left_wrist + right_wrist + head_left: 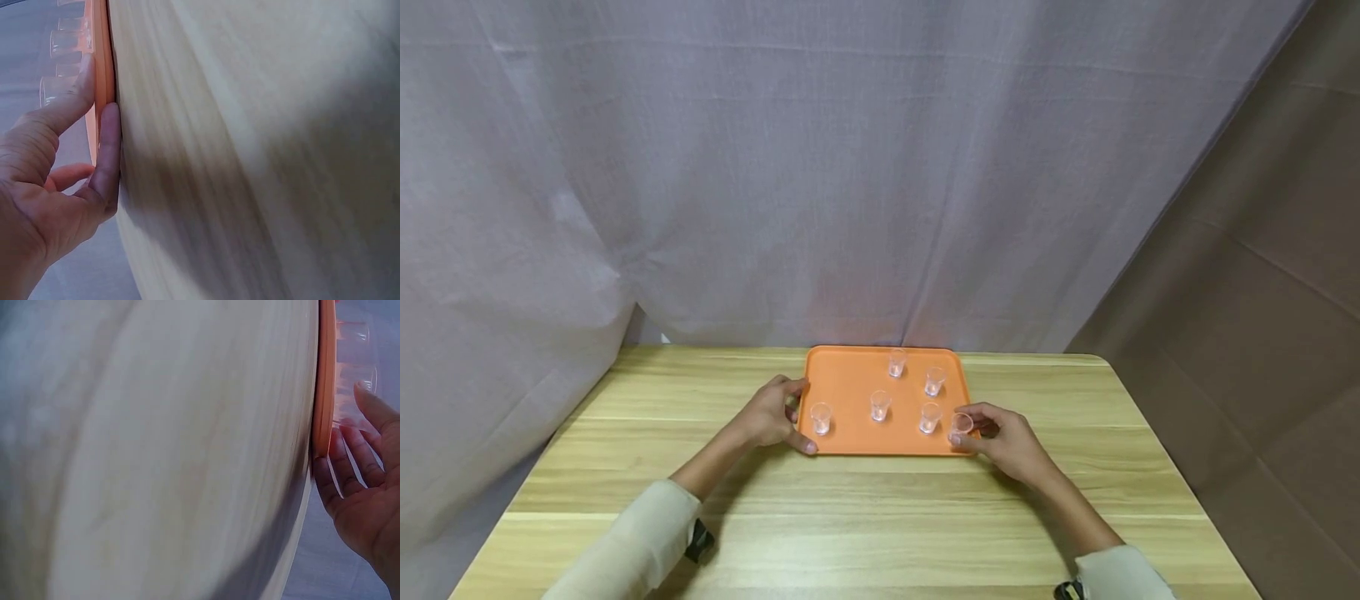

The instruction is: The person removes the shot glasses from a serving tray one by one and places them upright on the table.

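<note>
An orange tray [850,379] lies on the table with several small clear shot glasses standing on it, among them one glass [880,406] near the middle. My left hand [772,414] grips the tray's left edge, thumb at the front corner and fingers along the side. In the left wrist view, that hand [62,169] has its fingertips against the orange rim [105,69]. My right hand [1006,442] is at the front right corner, thumb and forefinger around a shot glass [962,423]. The right wrist view shows the lower fingers [340,465] beside the tray's edge [325,394].
Beneath the tray is a light wood-grain table [880,525]. A grey curtain [820,183] hangs right behind the tray's far edge, and a brownish cloth [1247,317] hangs along the right side. Other shot glasses stand toward the back [897,363] and the left front [821,419].
</note>
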The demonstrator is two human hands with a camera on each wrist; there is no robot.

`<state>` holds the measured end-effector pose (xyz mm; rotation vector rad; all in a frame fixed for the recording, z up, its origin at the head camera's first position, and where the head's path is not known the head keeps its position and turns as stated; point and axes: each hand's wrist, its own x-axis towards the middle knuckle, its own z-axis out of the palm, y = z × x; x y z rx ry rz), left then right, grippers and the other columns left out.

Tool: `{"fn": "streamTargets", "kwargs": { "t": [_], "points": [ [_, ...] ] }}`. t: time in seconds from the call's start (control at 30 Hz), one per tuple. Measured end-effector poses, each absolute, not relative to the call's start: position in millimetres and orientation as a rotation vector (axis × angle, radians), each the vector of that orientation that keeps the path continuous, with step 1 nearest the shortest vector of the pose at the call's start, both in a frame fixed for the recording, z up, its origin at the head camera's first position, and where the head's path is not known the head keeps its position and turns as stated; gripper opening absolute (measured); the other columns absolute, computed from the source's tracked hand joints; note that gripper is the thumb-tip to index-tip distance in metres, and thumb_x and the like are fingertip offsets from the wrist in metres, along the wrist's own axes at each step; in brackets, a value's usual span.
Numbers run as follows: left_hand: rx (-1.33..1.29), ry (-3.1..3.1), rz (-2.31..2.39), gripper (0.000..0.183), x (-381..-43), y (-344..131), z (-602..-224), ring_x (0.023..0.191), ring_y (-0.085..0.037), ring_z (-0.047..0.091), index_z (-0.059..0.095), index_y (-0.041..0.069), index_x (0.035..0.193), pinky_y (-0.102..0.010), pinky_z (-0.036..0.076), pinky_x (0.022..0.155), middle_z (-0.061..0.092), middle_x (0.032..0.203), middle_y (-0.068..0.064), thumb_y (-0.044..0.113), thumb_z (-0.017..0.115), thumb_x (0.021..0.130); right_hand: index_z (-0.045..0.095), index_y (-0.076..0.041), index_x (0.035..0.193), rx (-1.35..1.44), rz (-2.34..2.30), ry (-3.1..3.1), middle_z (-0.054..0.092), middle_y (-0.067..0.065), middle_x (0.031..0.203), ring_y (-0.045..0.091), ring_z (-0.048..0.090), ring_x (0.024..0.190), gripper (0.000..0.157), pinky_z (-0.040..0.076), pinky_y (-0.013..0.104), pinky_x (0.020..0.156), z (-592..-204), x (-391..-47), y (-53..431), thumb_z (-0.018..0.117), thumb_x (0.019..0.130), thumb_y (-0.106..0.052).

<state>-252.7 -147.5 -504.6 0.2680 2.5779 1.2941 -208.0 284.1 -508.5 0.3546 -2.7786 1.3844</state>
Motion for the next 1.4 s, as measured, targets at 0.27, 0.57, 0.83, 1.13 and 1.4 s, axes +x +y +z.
{"fn": "streamTargets", "kwargs": {
  "t": [0.27,0.57,0.83,1.13,1.4],
  "points": [
    [0.26,2.543,1.294,0.136,-255,-148,-503,0.101,-0.023,0.065,0.042,0.001,0.173,-0.031,0.059,0.086,0.055,0.143,-0.017,0.005,0.114,0.058,0.081,-0.01,0.13,0.359,1.399,-2.764,0.085,0.004,0.11,0.005,0.075,0.095,0.041,0.061,0.022,0.086,-508,-209,283,0.095,0.093,-0.017],
    [0.264,2.552,1.251,0.137,-254,-145,-502,0.099,-0.022,0.062,0.04,0.001,0.174,-0.029,0.053,0.084,0.054,0.142,-0.017,0.005,0.113,0.059,0.08,-0.003,0.13,0.343,1.446,-2.711,0.084,0.013,0.115,0.005,0.075,0.095,0.038,0.063,0.021,0.085,-504,-216,287,0.092,0.095,-0.011],
    [0.273,2.56,1.231,0.139,-256,-145,-501,0.098,-0.021,0.061,0.039,0.0,0.174,-0.031,0.052,0.088,0.054,0.143,-0.017,0.006,0.114,0.058,0.079,-0.003,0.132,0.308,1.478,-2.705,0.082,0.015,0.117,0.007,0.076,0.099,0.04,0.063,0.021,0.088,-498,-227,295,0.091,0.098,-0.02],
    [0.264,2.548,1.224,0.139,-256,-145,-501,0.099,-0.021,0.061,0.037,0.001,0.175,-0.031,0.052,0.088,0.054,0.144,-0.016,0.006,0.114,0.059,0.075,0.0,0.141,0.156,1.521,-2.648,0.079,0.016,0.122,0.001,0.072,0.102,0.05,0.061,0.017,0.09,-491,-245,308,0.09,0.1,-0.023],
    [0.257,2.544,1.227,0.138,-255,-145,-500,0.101,-0.023,0.061,0.037,0.001,0.175,-0.032,0.052,0.089,0.054,0.145,-0.016,0.006,0.113,0.059,0.073,0.0,0.144,0.038,1.487,-2.607,0.078,0.001,0.116,-0.005,0.069,0.1,0.052,0.058,0.013,0.088,-485,-262,324,0.088,0.1,-0.024]
  ]
}}
